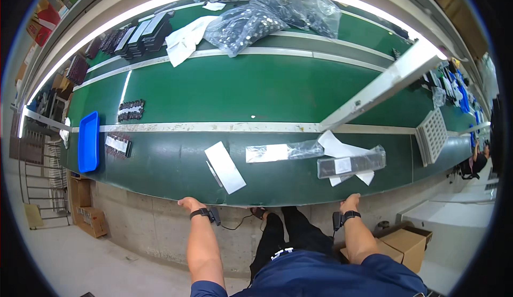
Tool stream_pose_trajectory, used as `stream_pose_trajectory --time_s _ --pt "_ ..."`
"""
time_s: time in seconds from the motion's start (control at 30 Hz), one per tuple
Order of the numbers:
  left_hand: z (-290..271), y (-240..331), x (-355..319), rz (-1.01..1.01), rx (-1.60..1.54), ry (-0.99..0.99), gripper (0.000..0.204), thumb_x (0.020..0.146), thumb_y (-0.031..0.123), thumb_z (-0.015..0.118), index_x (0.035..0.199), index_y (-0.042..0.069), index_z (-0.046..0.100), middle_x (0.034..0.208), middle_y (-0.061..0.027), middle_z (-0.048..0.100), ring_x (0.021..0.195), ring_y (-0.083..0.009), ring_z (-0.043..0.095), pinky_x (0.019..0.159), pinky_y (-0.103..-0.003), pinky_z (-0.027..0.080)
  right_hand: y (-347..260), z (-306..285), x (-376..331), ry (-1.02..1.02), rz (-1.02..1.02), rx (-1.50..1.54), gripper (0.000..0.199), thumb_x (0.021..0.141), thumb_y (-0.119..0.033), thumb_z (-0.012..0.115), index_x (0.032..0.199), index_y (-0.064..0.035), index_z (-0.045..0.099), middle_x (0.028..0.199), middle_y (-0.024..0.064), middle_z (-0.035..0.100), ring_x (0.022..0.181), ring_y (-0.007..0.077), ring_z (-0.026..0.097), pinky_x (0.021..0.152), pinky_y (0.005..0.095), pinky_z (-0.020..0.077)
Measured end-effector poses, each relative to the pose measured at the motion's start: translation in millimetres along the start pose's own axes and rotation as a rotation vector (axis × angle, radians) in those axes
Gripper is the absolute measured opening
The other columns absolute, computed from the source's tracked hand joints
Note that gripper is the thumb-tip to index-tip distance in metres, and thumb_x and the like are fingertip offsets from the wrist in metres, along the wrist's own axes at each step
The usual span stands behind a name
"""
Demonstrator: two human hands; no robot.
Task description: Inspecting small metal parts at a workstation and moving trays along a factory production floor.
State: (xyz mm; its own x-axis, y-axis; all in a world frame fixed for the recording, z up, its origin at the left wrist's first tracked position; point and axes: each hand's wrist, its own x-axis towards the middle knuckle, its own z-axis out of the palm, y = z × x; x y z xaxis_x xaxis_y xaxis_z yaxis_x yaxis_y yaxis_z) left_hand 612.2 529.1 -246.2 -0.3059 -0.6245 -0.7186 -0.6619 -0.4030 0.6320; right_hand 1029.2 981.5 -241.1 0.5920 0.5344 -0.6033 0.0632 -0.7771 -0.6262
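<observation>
Both hands, left (188, 203) and right (350, 201), rest empty and well apart on the near edge of the long green bench (176, 182); nearest things are a white paper sheet (225, 166) by the left, and a clear plastic bag of dark flat parts (351, 164) by the right. Best to lift that bag from both ends so it stays level. Blue plastic tray (88, 141), far left, looks empty.

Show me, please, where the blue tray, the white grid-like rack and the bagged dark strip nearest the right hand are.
blue tray (88, 142), head view, on its flat inside.
white grid-like rack (432, 135), head view, on the middle of its grid.
bagged dark strip (351, 164), head view, on its middle.
</observation>
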Motion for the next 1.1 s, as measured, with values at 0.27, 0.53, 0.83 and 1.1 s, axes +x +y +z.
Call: stream_pose_trajectory --time_s 0.27,0.53,0.83,1.1 --pt "30.8 3.0 -12.6 0.006 0.124 0.364 0.086 0.104 0.056 0.009 0.12 -0.013 0.057 0.127 -0.0277 0.06 0.12 -0.0426 0.057 0.109 -0.046 0.043 -3.8 44.2 -20.9 0.306 0.036 -0.089 0.067 0.1 -0.041 0.024 0.131 0.0098 0.056 0.139 0.0212 0.058 0.122 0.0385 0.059 0.102 0.0518 0.0483" --pt "42.7 -1.1 -9.9 0.167 0.279 0.681 0.079 0.106 0.048 0.019 0.086 -0.008 0.071 0.098 -0.0305 0.07 0.098 -0.0462 0.067 0.09 -0.053 0.054 -8.5 62.1 7.2 0.443 0.265 -0.078 0.069 0.095 -0.053 0.03 0.13 -0.0011 0.059 0.136 0.0207 0.06 0.122 0.0461 0.057 0.098 0.0687 0.0425" --pt "38.6 -13.9 17.2 0.191 0.425 0.711 0.08 0.105 0.051 0.019 0.089 -0.007 0.072 0.099 -0.0282 0.071 0.097 -0.0453 0.068 0.088 -0.051 0.055 7.5 62.9 53.7 0.581 0.276 -0.081 0.069 0.093 -0.059 0.032 0.127 -0.0071 0.062 0.129 0.0193 0.064 0.119 0.0466 0.058 0.096 0.0721 0.0401" --pt "37.5 10.4 -2.9 0.276 0.385 0.703 0.074 0.106 0.043 0.018 0.092 -0.012 0.066 0.091 -0.0291 0.068 0.088 -0.0478 0.066 0.081 -0.052 0.057 -11.1 54.1 -38.0 0.457 0.115 -0.187 0.063 0.101 -0.044 0.031 0.12 0.0069 0.062 0.128 0.0273 0.062 0.113 0.0468 0.061 0.099 0.0573 0.0481"
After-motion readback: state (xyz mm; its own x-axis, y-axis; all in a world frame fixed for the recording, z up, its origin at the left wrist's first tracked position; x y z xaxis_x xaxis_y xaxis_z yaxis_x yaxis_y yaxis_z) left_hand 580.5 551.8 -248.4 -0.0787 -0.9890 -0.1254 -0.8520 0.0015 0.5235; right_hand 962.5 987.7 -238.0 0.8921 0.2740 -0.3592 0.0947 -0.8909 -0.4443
